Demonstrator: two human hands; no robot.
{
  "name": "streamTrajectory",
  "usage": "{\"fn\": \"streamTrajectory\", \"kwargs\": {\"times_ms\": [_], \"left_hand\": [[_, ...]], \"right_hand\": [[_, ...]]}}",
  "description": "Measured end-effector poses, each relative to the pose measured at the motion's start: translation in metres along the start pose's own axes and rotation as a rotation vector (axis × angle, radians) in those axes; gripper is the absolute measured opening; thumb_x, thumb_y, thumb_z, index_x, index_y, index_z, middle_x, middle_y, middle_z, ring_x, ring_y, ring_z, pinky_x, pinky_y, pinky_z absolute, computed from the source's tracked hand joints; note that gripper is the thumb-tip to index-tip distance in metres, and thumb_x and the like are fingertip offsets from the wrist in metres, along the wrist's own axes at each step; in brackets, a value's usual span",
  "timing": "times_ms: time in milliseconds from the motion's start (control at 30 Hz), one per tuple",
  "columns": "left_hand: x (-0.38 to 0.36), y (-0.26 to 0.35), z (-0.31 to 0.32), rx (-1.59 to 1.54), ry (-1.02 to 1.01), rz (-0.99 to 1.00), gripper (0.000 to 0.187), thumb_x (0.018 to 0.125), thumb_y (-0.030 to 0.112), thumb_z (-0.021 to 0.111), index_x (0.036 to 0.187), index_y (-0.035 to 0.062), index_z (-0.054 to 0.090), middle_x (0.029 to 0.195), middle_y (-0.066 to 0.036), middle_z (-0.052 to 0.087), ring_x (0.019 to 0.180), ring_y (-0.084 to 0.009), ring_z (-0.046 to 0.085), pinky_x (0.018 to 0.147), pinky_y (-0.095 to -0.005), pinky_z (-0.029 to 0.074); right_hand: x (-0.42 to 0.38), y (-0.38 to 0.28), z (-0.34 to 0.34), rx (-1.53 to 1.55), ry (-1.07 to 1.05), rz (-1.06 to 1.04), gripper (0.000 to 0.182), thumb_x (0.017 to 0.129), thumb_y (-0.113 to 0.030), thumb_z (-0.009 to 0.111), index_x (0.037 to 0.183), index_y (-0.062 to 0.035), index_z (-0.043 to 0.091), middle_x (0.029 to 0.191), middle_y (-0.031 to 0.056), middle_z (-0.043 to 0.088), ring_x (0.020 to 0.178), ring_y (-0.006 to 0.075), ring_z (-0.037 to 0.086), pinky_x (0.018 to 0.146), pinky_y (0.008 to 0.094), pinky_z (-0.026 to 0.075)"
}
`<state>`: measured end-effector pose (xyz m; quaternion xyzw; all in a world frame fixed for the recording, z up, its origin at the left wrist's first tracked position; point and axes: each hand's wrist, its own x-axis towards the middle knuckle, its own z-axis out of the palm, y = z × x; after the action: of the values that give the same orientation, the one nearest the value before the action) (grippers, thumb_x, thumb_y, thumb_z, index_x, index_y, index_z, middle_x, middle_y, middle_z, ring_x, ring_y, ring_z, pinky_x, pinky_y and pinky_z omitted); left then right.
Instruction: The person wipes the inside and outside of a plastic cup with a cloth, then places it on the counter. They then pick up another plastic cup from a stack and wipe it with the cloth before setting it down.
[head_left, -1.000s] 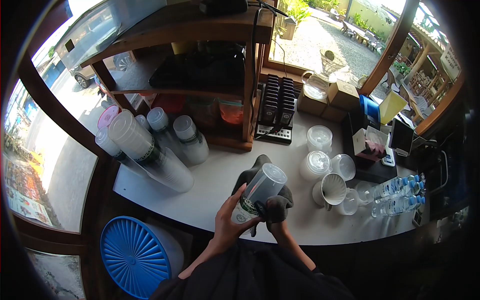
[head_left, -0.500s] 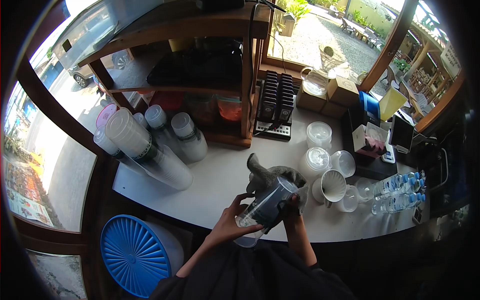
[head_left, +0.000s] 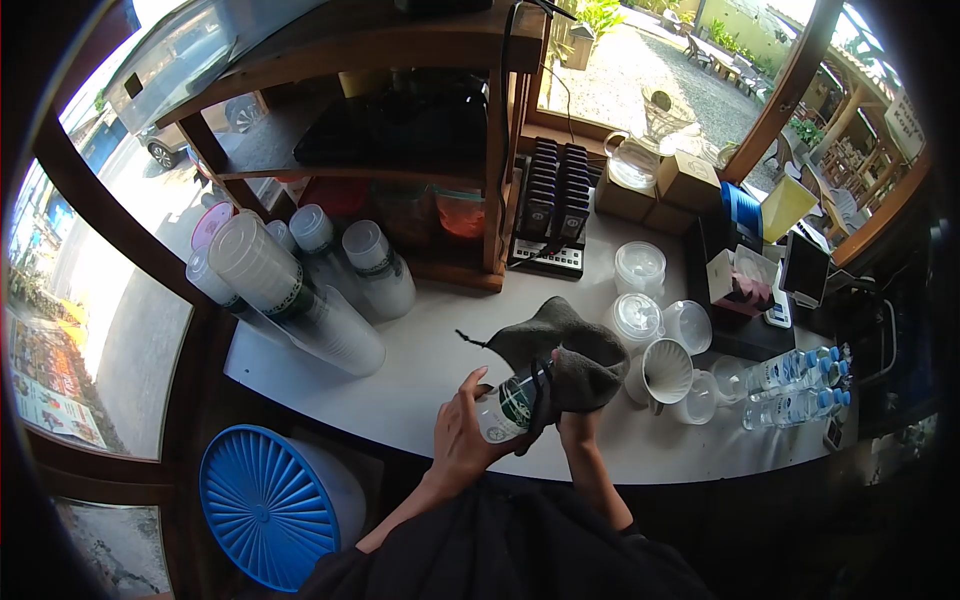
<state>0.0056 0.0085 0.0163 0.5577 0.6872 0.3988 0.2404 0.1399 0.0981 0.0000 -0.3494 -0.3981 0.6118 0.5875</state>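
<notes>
A clear plastic cup (head_left: 508, 408) with a dark green printed band is held tilted in front of my body. My left hand (head_left: 458, 432) is wrapped around its near end. Over the far end lies a dark grey cloth (head_left: 560, 345), with a thin dark cord or loop sticking out to the left. My right hand (head_left: 578, 428) grips this cloth against the cup; most of its fingers are hidden in the folds. Whether any cloth is inside the cup cannot be made out.
Tall stacks of clear cups (head_left: 335, 330) stand left on the white counter (head_left: 420, 350). To the right are lidded tubs (head_left: 637, 318), a ribbed white dripper (head_left: 666, 372) and several water bottles (head_left: 790, 390). Below left sits a blue-lidded bin (head_left: 265, 508); a wooden shelf (head_left: 400, 180) rises behind.
The cup has turned, so its green print now faces up. The cloth has shifted and spread over the cup's far end, and my left hand has rotated around the cup.
</notes>
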Motion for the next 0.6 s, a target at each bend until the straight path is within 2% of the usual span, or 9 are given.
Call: {"fn": "streamTrajectory", "kwargs": {"times_ms": [100,167,233,267,367,400,500,533,600], "left_hand": [[0.004,0.006,-0.001,0.194,0.132,0.142,0.110,0.053,0.039,0.089,0.138,0.0070,0.027,0.106,-0.013,0.060,0.100,-0.0283,0.059,0.089,-0.0419,0.041],[0.009,0.007,-0.003,0.155,0.163,0.143,0.109,0.051,0.042,0.089,0.137,0.0085,0.032,0.108,-0.011,0.059,0.103,-0.0263,0.058,0.093,-0.0411,0.037],[0.017,0.006,-0.009,0.149,0.163,0.152,0.109,0.051,0.042,0.089,0.137,0.0091,0.032,0.110,-0.010,0.059,0.104,-0.0264,0.057,0.092,-0.0412,0.038],[0.019,0.007,-0.015,0.124,0.096,0.123,0.108,0.051,0.043,0.089,0.137,0.0086,0.033,0.113,-0.012,0.057,0.106,-0.0290,0.056,0.095,-0.0424,0.038],[0.023,0.004,-0.028,-0.004,-0.139,0.161,0.105,0.057,0.047,0.085,0.139,0.0078,0.032,0.117,-0.016,0.054,0.110,-0.0324,0.053,0.100,-0.0419,0.037],[0.022,0.002,-0.031,-0.159,-0.205,0.098,0.102,0.063,0.050,0.081,0.140,0.0063,0.030,0.124,-0.020,0.050,0.116,-0.0347,0.051,0.101,-0.0428,0.037],[0.017,-0.008,-0.031,-0.409,-0.231,-0.076,0.100,0.069,0.057,0.075,0.140,0.0044,0.029,0.128,-0.022,0.049,0.120,-0.0356,0.049,0.101,-0.0426,0.038],[0.016,-0.012,-0.031,-0.455,-0.301,-0.105,0.094,0.076,0.060,0.067,0.140,0.0035,0.027,0.129,-0.025,0.048,0.121,-0.0340,0.049,0.100,-0.0409,0.038],[0.016,-0.009,-0.028,-0.562,-0.271,-0.152,0.091,0.079,0.059,0.064,0.141,0.0048,0.025,0.126,-0.025,0.049,0.119,-0.0324,0.050,0.099,-0.0399,0.039]], "right_hand": [[-0.009,-0.005,0.018,-0.044,0.029,-0.012,0.027,0.088,-0.020,0.065,0.107,-0.0014,0.062,0.101,0.0048,0.063,0.089,0.0111,0.059,0.078,0.0241,0.049],[-0.017,0.010,0.013,-0.027,-0.071,0.117,0.041,0.086,-0.018,0.067,0.120,-0.0008,0.052,0.111,0.0063,0.058,0.094,0.0122,0.058,0.079,0.0257,0.049],[-0.023,0.018,0.025,-0.045,-0.059,0.117,0.048,0.082,-0.016,0.072,0.122,-0.0017,0.048,0.109,0.0058,0.057,0.093,0.0124,0.058,0.078,0.0265,0.049],[-0.025,0.026,0.020,-0.068,-0.049,0.153,0.052,0.082,-0.018,0.072,0.124,0.0000,0.048,0.112,0.0065,0.057,0.102,0.0135,0.055,0.087,0.0292,0.047],[-0.011,0.005,0.012,-0.026,-0.132,0.380,0.053,0.082,-0.020,0.072,0.124,-0.0031,0.044,0.113,0.0071,0.055,0.102,0.0157,0.055,0.088,0.0327,0.047],[-0.001,0.007,0.000,0.148,-0.168,0.488,0.055,0.082,-0.033,0.071,0.121,-0.0064,0.043,0.112,0.0079,0.053,0.100,0.0180,0.055,0.087,0.0357,0.047],[-0.002,0.015,-0.005,0.349,-0.056,0.394,0.056,0.082,-0.047,0.068,0.115,-0.0075,0.046,0.108,0.0081,0.054,0.095,0.0189,0.055,0.084,0.0362,0.048],[-0.001,0.022,-0.008,0.321,-0.041,0.349,0.063,0.082,-0.054,0.064,0.119,-0.0067,0.044,0.109,0.0079,0.054,0.098,0.0195,0.055,0.084,0.0370,0.048],[-0.006,0.021,-0.001,0.383,-0.018,0.363,0.062,0.083,-0.050,0.066,0.121,-0.0061,0.045,0.109,0.0075,0.054,0.100,0.0197,0.055,0.085,0.0363,0.048]]}}
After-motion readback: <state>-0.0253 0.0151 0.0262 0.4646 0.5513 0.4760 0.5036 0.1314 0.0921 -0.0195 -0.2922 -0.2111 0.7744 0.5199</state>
